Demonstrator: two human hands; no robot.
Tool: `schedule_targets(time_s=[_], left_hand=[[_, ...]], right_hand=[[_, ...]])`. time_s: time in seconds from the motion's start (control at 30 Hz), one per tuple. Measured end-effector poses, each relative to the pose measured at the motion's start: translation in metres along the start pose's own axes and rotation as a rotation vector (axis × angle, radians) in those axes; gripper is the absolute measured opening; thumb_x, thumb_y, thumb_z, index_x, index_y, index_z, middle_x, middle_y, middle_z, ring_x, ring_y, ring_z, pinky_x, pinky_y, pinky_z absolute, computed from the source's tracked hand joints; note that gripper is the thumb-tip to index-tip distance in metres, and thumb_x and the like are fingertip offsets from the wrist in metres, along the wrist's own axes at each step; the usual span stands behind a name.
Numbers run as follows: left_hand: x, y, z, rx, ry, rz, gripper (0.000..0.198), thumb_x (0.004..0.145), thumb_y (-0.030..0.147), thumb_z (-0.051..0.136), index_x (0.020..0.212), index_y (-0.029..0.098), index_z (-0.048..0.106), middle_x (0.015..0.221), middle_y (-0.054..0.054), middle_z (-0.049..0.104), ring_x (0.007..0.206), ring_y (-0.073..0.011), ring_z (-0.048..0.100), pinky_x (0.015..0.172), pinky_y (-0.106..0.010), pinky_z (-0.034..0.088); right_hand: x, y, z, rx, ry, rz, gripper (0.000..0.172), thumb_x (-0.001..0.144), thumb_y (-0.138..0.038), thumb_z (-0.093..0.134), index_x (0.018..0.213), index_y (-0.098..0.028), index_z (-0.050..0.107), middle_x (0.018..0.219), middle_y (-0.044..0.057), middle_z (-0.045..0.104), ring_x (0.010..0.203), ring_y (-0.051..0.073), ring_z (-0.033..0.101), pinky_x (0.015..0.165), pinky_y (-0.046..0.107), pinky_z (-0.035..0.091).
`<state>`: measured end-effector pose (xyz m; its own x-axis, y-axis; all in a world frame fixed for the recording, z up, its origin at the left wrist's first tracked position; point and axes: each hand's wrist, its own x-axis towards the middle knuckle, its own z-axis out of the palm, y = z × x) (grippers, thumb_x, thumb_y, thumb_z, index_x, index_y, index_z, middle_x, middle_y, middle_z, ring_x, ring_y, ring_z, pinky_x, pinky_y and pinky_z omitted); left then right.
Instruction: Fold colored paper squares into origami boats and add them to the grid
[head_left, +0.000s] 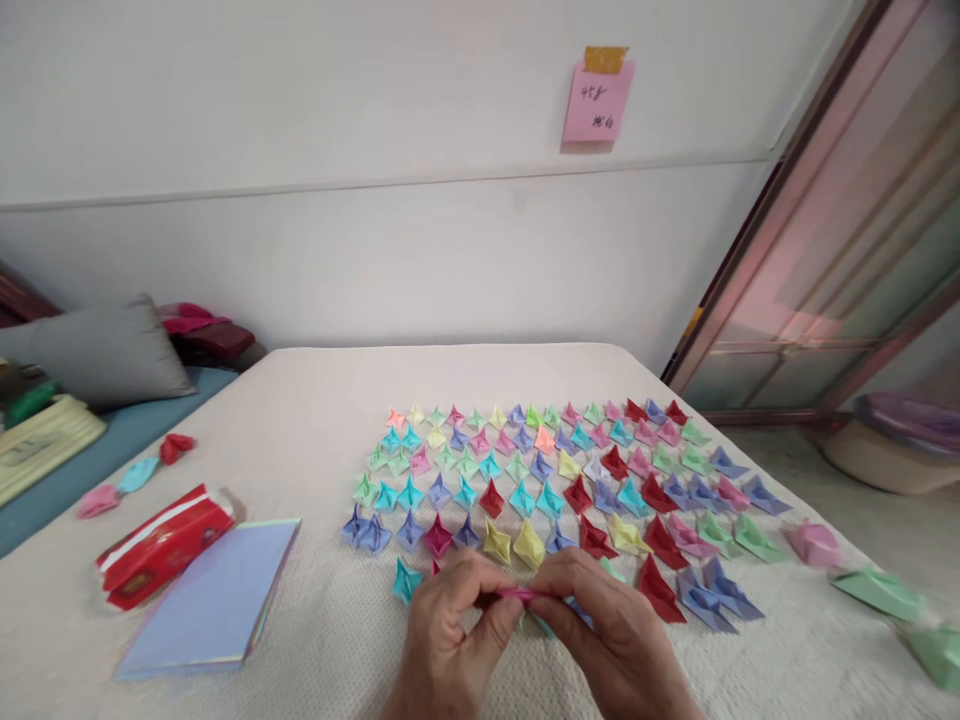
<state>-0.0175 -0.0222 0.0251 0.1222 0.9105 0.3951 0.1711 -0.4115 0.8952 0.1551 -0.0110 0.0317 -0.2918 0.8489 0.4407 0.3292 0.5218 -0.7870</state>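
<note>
A small folded piece of pink paper [523, 594] is pinched between the thumbs and fingers of both my hands. My left hand [459, 625] grips its left end, my right hand [600, 625] its right end, and the fingers cover most of it. Just beyond and partly beneath the hands, several rows of small folded paper figures in many colours spread over the table. Among them are a yellow figure [529, 545], a magenta one [438, 537] and a larger red one [659, 590]. A turquoise figure [406, 580] lies left of my left hand.
A stack of blue paper sheets [217, 595] and a red packet [165, 548] lie at the left on the cloth-covered table [322, 420]. Loose green folded papers [881, 592] sit along the right edge. A pink note [598, 103] is taped to the wall.
</note>
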Motion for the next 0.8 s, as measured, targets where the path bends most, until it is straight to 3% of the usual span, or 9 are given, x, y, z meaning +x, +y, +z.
schedule_targets(time_s=[0.27, 0.4, 0.5, 0.67, 0.8], left_hand=[[-0.01, -0.006, 0.008, 0.028, 0.071, 0.015, 0.019, 0.091, 0.023, 0.057, 0.074, 0.018, 0.063, 0.066, 0.002, 0.051, 0.062, -0.0122, 0.049, 0.059, -0.023, 0.036], [-0.006, -0.008, 0.012, -0.066, 0.079, -0.145, 0.021, 0.091, 0.03, 0.059, 0.075, 0.018, 0.062, 0.067, 0.001, 0.053, 0.062, -0.0123, 0.049, 0.058, -0.023, 0.036], [-0.004, -0.008, 0.014, -0.104, 0.014, -0.215, 0.021, 0.092, 0.036, 0.058, 0.082, 0.018, 0.063, 0.071, 0.0, 0.056, 0.064, -0.0128, 0.05, 0.057, -0.022, 0.037], [-0.005, -0.007, 0.013, -0.027, 0.009, -0.182, 0.029, 0.095, 0.037, 0.051, 0.074, 0.018, 0.058, 0.064, 0.002, 0.051, 0.059, -0.0121, 0.047, 0.056, -0.022, 0.036], [-0.007, -0.007, 0.014, 0.068, 0.082, -0.189, 0.03, 0.095, 0.036, 0.051, 0.071, 0.019, 0.056, 0.06, 0.004, 0.048, 0.055, -0.0118, 0.044, 0.053, -0.023, 0.032]], right_hand=[[-0.004, -0.002, 0.011, -0.019, 0.064, -0.001, 0.019, 0.092, -0.018, 0.055, 0.074, -0.021, 0.057, 0.069, 0.0, 0.059, 0.063, 0.014, 0.058, 0.058, 0.024, 0.045], [-0.004, 0.003, 0.016, 0.074, 0.116, 0.101, 0.018, 0.09, -0.023, 0.061, 0.071, -0.021, 0.061, 0.064, -0.001, 0.057, 0.058, 0.014, 0.053, 0.055, 0.024, 0.042], [-0.002, 0.005, 0.017, 0.25, 0.155, 0.221, 0.018, 0.086, -0.029, 0.067, 0.07, -0.021, 0.066, 0.062, -0.002, 0.057, 0.059, 0.014, 0.052, 0.054, 0.024, 0.042], [-0.001, 0.0, 0.015, 0.509, 0.053, 0.375, 0.015, 0.085, -0.033, 0.069, 0.075, -0.022, 0.071, 0.066, -0.001, 0.063, 0.062, 0.015, 0.057, 0.058, 0.024, 0.045], [0.0, -0.002, 0.015, 0.421, 0.075, 0.337, 0.021, 0.085, -0.036, 0.068, 0.07, -0.021, 0.068, 0.061, -0.002, 0.058, 0.059, 0.014, 0.052, 0.057, 0.024, 0.042]])
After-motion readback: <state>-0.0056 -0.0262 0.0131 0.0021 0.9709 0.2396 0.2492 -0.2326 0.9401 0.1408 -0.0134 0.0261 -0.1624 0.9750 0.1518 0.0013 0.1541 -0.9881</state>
